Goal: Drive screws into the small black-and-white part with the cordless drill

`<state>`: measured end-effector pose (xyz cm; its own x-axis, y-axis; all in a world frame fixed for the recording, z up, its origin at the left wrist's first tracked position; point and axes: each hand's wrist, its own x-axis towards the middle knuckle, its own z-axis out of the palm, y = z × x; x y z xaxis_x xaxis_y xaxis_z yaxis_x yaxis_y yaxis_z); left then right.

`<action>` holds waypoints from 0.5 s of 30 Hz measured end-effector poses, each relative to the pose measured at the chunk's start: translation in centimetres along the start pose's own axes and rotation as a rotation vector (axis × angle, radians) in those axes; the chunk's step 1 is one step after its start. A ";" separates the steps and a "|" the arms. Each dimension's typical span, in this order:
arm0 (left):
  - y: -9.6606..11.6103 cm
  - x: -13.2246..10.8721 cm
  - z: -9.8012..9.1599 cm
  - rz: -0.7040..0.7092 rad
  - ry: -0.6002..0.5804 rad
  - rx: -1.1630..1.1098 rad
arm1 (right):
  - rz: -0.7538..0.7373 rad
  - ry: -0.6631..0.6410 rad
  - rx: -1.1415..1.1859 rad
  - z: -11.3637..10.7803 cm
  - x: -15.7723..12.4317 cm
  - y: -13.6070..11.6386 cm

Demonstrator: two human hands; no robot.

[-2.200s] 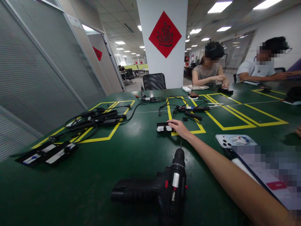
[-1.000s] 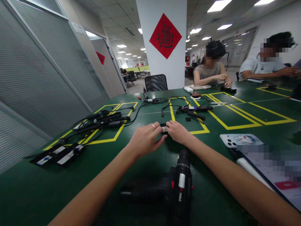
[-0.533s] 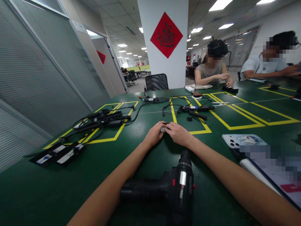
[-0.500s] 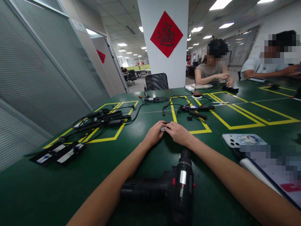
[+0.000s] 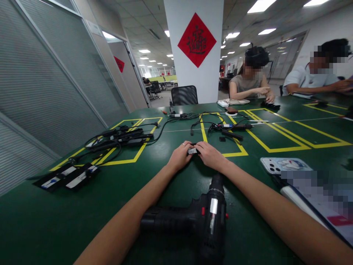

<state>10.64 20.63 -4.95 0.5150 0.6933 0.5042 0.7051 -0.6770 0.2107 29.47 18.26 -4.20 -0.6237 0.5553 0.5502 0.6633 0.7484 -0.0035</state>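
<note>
Both hands meet in front of me over the green table, closed on one small black piece with a white label. My left hand grips its left side, and a ring shows on one finger. On the other side, the fingers of my right hand wrap its right end. Most of the piece is hidden by my fingers, so its kind is not clear. A black cordless drill lies on its side between my forearms, its chuck pointing away from me near my right wrist.
Black cables and adapters are heaped on the left, with two black labelled pieces nearer. Beyond my hands lies a corded pen-like tool. A phone is at the right. Two people sit across the green table.
More of the white label now shows between my hands, the right fingers having shifted off it slightly. The drill and the other things on the table stay put.
</note>
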 end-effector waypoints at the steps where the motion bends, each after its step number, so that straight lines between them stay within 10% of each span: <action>1: 0.0 0.0 0.0 0.000 -0.003 0.005 | 0.017 0.000 -0.008 0.0 0.0 0.0; 15: 0.2 -0.1 -0.3 0.020 -0.028 0.091 | 0.082 0.001 -0.011 -0.6 -0.1 0.0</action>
<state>10.57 20.37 -4.66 0.5420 0.6873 0.4836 0.7354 -0.6664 0.1228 29.77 17.96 -3.78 -0.5664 0.6144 0.5493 0.7167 0.6962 -0.0397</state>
